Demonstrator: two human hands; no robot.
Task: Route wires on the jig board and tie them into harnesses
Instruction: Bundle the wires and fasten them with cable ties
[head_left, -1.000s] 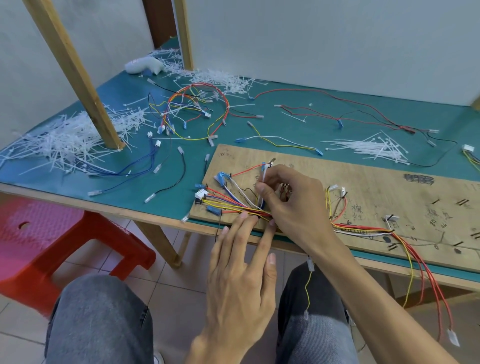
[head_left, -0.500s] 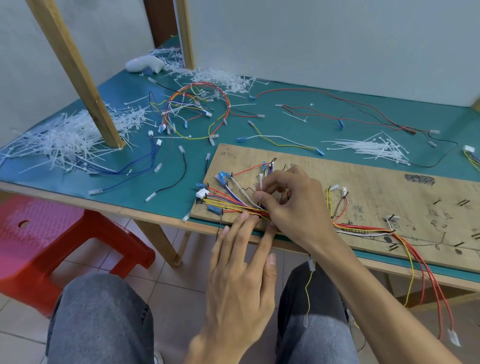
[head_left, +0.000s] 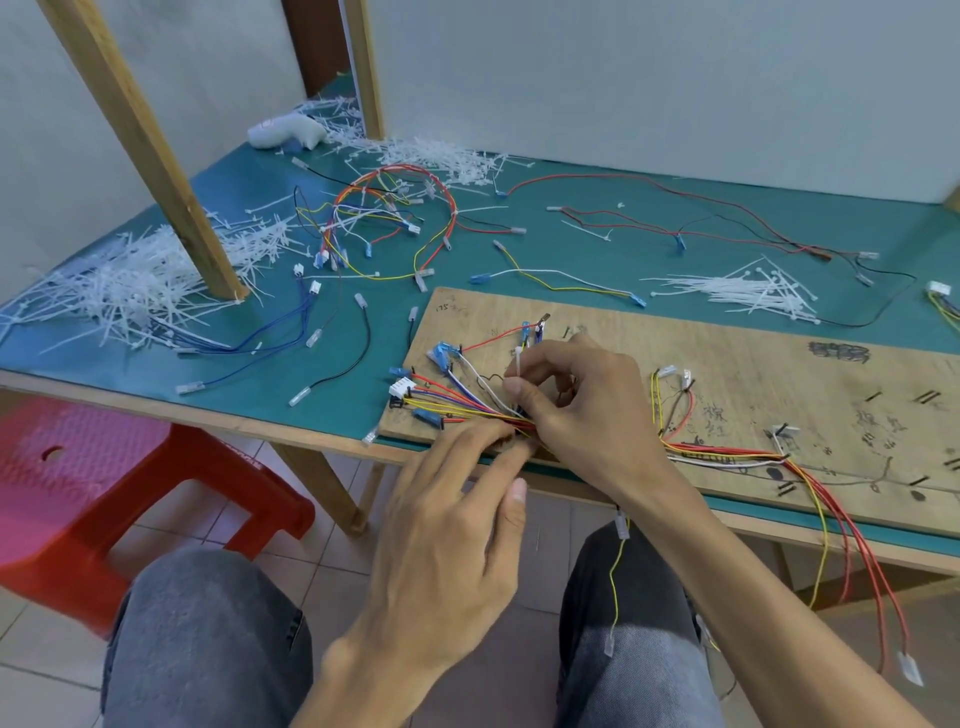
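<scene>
The jig board (head_left: 727, 374), a long plywood panel with pen marks, lies along the near edge of the green-topped counter (head_left: 571, 249), from its middle toward the right. On the board's left end a wire bundle (head_left: 457, 408) of red, yellow, white and blue leads fans out to blue terminals and a white connector (head_left: 402, 387), then runs right along the board's near edge. The right hand (head_left: 582, 410) rests over the bundle with its fingers curled, thumb and forefinger pinching a white cable tie (head_left: 518, 358) that stands up between them. The left hand (head_left: 447, 525) reaches in from below with fingers nearly straight and spread, its tips touching the bundle at the board's near edge, just beside the right hand. Further right, loose red and yellow wires (head_left: 852, 545) spill off the board and hang over the counter's near edge. A large heap of white ties (head_left: 130, 291) sits at the left edge around a wooden post (head_left: 150, 150), a smaller heap (head_left: 743, 291) lies behind the board, and a looped harness (head_left: 395, 218) lies toward the far left corner. A red stool (head_left: 104, 478) stands on the floor below the left edge.
</scene>
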